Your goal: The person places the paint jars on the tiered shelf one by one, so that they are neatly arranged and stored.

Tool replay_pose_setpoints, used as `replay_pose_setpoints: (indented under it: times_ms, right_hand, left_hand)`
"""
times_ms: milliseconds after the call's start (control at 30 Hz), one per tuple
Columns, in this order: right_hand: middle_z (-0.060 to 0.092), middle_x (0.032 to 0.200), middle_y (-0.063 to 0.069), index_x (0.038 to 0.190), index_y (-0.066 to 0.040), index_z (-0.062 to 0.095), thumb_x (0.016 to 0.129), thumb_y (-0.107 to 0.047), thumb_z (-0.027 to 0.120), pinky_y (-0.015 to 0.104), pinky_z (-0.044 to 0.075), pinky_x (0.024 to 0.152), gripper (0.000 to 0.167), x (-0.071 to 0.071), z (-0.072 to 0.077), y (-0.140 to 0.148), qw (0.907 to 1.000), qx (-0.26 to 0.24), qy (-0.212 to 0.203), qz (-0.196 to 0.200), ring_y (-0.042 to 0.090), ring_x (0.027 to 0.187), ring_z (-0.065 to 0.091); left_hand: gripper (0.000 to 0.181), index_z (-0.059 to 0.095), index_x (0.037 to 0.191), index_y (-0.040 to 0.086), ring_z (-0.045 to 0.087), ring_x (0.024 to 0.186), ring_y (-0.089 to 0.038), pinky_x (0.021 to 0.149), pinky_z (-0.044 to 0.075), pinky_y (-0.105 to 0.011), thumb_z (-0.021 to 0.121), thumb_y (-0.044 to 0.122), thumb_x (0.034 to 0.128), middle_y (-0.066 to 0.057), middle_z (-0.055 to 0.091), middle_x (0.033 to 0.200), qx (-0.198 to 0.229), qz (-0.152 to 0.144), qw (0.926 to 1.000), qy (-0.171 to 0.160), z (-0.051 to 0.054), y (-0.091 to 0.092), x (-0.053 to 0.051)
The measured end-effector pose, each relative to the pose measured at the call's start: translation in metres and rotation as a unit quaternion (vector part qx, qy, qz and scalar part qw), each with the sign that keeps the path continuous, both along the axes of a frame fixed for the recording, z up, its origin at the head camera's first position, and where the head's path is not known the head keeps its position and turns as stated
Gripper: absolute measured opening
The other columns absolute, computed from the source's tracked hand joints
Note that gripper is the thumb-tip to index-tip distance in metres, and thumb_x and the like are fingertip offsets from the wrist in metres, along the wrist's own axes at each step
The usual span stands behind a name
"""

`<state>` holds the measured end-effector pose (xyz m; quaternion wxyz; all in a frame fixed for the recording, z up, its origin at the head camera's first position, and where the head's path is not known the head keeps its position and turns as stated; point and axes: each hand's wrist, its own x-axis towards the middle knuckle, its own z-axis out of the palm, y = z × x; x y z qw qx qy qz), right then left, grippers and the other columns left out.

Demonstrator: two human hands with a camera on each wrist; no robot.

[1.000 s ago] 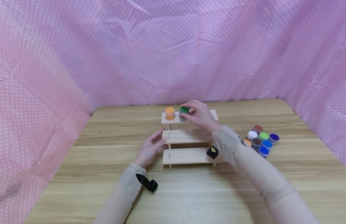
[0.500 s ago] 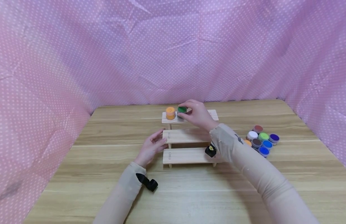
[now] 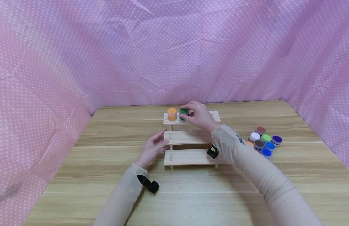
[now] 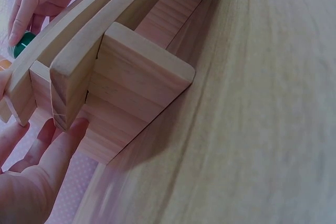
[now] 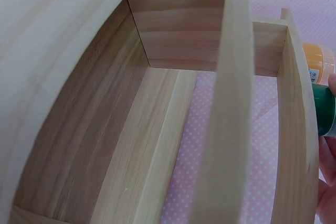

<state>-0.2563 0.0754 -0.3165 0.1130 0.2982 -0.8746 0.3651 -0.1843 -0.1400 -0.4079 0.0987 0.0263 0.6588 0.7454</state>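
Note:
A three-tier wooden display rack (image 3: 188, 157) stands on the table. My left hand (image 3: 151, 150) holds its left side at the middle tier, thumb at the front edge and fingers farther back; in the left wrist view, fingertips (image 4: 77, 125) touch the board ends. On the top tier, my right hand (image 3: 200, 116) pinches a small paint jar with a green lid (image 3: 184, 111) between thumb and fingers. Close to its left stands an orange paint jar (image 3: 172, 114). The right wrist view shows the green jar (image 5: 324, 109) beside the orange one (image 5: 314, 62), with the hand partly out of frame.
Several paint jars with white (image 3: 254, 137), light green (image 3: 266, 138), blue (image 3: 266, 153), purple, brown and orange lids cluster right of the rack, partly behind the right sleeve (image 3: 256, 166). A pink dotted cloth (image 3: 174, 56) hangs behind the wooden table (image 3: 112, 135).
My right hand has shifted the green paint jar slightly left along the top tier, closer to the orange jar; over the last half second it barely moves. My left hand stays in place.

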Motion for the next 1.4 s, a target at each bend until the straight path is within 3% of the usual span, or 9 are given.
replay_pose_setpoints:
  times_ms: [300,633,1033,1300,1400]
  right_hand:
    - [0.065,0.102,0.01,0.11,-0.001,0.067,0.084,-0.014,0.073,0.026,0.058,0.079,0.03,0.0,-0.002,0.0,1.0,-0.006,-0.003,0.001,0.022,0.093,0.063]
    - [0.065,0.102,0.009,0.11,-0.002,0.067,0.084,-0.015,0.073,0.026,0.058,0.079,0.03,-0.001,-0.002,0.001,1.0,-0.005,-0.004,0.0,0.02,0.092,0.063]
    - [0.062,0.11,0.011,0.125,-0.004,0.058,0.082,-0.018,0.075,0.027,0.059,0.078,0.048,-0.001,0.005,0.006,0.9997,-0.001,-0.009,0.023,0.023,0.101,0.059]
    - [0.06,0.119,0.01,0.125,-0.005,0.058,0.081,-0.018,0.076,0.031,0.059,0.08,0.05,0.006,0.011,0.02,0.9981,-0.039,-0.047,-0.01,0.029,0.106,0.056]
    - [0.06,0.115,0.012,0.123,-0.002,0.058,0.081,-0.016,0.075,0.032,0.059,0.08,0.047,0.01,0.011,0.025,0.9967,-0.064,-0.05,-0.009,0.03,0.104,0.056]
  left_hand:
    - [0.054,0.036,0.145,0.006,0.057,0.107,-0.017,0.097,0.051,-0.041,0.054,0.003,0.0942,-0.023,0.043,0.137,-0.002,0.001,1.0,-0.004,-0.001,0.0,0.0]
    - [0.054,0.036,0.145,0.007,0.057,0.107,-0.017,0.101,0.046,-0.047,0.054,0.003,0.0944,-0.023,0.043,0.138,-0.004,-0.001,1.0,-0.008,0.003,0.0,0.0]
    - [0.054,0.037,0.145,0.006,0.059,0.104,-0.016,0.098,0.05,-0.043,0.055,0.004,0.0938,-0.023,0.044,0.136,-0.007,0.007,0.9999,-0.007,0.001,-0.001,0.0]
    - [0.054,0.038,0.144,0.007,0.059,0.107,-0.02,0.094,0.053,-0.038,0.056,0.004,0.0933,-0.022,0.045,0.138,-0.006,0.013,0.9998,-0.014,0.002,0.001,0.0]
    - [0.054,0.038,0.144,0.008,0.059,0.107,-0.02,0.095,0.052,-0.039,0.056,0.004,0.0935,-0.022,0.044,0.138,-0.009,0.012,0.9998,-0.012,0.002,0.0,0.0]
